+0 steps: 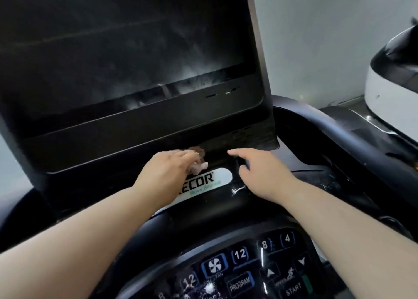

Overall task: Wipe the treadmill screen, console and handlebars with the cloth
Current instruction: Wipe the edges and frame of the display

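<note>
Keypad (248, 274) | L hand (167, 171) grips cloth (200, 167) on console (126, 156) | R hand (264, 174) loose

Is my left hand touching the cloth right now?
Touching. The head view shows the left hand gripping the crumpled cloth, whose folds poke out from under it.

Pinkish cloth (200, 166) crumpled on console (214, 210) — screen (113, 50) dusty, smeared.

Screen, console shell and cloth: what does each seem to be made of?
Screen: glossy glass or clear plastic, judging by the streaky reflections.
Console shell: matte black moulded plastic, with smooth curved contours.
Cloth: soft, crumpled, pale pinkish fabric or paper wipe; too little shows past the left hand to tell which.
</note>
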A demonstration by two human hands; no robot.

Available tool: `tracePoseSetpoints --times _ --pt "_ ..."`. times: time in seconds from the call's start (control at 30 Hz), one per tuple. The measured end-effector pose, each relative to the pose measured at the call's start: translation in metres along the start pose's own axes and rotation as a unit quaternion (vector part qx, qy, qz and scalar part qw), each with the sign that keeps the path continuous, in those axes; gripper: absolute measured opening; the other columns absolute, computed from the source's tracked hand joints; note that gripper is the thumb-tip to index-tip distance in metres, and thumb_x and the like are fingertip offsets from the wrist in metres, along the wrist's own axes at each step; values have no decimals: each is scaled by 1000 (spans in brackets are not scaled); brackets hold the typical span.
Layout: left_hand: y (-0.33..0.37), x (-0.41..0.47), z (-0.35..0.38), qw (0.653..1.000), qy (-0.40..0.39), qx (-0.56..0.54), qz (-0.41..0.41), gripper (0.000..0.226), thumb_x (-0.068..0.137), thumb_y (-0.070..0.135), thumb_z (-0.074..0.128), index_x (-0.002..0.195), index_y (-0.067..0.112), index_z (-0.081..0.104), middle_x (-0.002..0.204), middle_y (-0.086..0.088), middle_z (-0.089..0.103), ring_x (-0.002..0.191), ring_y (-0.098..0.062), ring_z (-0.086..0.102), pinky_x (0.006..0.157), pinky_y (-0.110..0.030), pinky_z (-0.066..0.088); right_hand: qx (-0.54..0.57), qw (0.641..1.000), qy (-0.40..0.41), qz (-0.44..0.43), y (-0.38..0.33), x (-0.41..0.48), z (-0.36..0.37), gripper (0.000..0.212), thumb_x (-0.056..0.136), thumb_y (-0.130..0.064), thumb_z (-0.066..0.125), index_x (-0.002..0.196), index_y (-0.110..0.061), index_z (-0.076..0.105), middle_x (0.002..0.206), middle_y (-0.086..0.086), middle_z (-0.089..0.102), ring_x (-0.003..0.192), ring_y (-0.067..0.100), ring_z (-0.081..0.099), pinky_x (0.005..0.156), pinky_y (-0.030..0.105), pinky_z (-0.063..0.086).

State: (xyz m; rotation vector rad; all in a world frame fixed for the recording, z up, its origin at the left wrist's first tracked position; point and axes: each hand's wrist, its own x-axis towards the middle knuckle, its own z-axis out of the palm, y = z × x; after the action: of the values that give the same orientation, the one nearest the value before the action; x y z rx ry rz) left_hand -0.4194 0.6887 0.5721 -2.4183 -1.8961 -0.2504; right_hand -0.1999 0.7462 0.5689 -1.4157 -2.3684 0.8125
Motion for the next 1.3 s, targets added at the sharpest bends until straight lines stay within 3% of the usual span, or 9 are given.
tracePoseSetpoints --times 0.1,0.2,0.3,0.47,0.6,0.7,0.83,1.0,1.3 --pt "-7 -10 -7 996 -44 24 -68 13 92 21 51 99 26 61 98 10 65 90 -19 62 72 -33 50 -5 999 -31 25 -24 -1 5 51 92 -13 43 139 -33 47 117 -7 61 82 0 57 75 22 45" --pt "-17 -8 -22 998 43 27 35 38 99 39 35 81 18 61 83 6 65 75 -22 62 64 -39 51 32 997 -1 74 -43 1 13 50 91 -12 43 136 -33 49 82 -7 61 58 8 56 59 28 51" --pt "-28 6 -26 974 155 77 144 19 98 29 53 88 19 66 102 6 69 97 -19 64 84 -34 48 80 986 77 123 -53 7 20 46 91 -13 42 131 -31 55 102 1 67 80 18 62 73 31 54" --pt "-45 9 -16 973 122 97 170 20 95 26 55 107 15 67 131 2 61 126 -19 54 111 -35 30 96 972 138 165 -62 14 37 47 91 -12 43 134 -29 53 129 0 60 108 20 57 80 25 43" --pt "-63 -34 -3 972 80 119 185 51 104 23 19 115 14 68 134 -1 60 126 -20 55 110 -39 27 93 969 145 177 -75 13 54 48 92 -11 43 137 -24 50 146 -3 44 130 20 44 99 27 38" --pt "-62 -53 1 987 70 77 121 42 97 20 28 107 13 69 121 -2 67 114 -23 63 107 -34 29 73 973 124 180 -80 13 62 49 93 -12 41 141 -23 45 156 -3 28 138 21 32 107 32 32" --pt "-54 -65 -13 995 76 1 69 34 90 24 32 88 14 65 92 2 70 81 -25 67 73 -25 49 66 974 117 182 -82 10 69 50 93 -12 39 141 -22 45 157 -3 25 141 23 28 110 40 35" --pt "-58 -30 -25 977 117 27 178 34 101 30 42 95 11 70 120 0 67 123 -20 57 104 -38 45 54 973 128 184 -82 13 75 48 93 -14 40 140 -19 48 156 0 27 142 25 26 114 38 29" --pt "-75 -51 2 987 45 70 136 40 90 19 37 113 13 69 130 -4 63 118 -23 61 106 -36 36 26 981 111 160 -82 7 74 47 95 -14 38 141 -16 46 157 4 26 142 19 26 116 37 25"
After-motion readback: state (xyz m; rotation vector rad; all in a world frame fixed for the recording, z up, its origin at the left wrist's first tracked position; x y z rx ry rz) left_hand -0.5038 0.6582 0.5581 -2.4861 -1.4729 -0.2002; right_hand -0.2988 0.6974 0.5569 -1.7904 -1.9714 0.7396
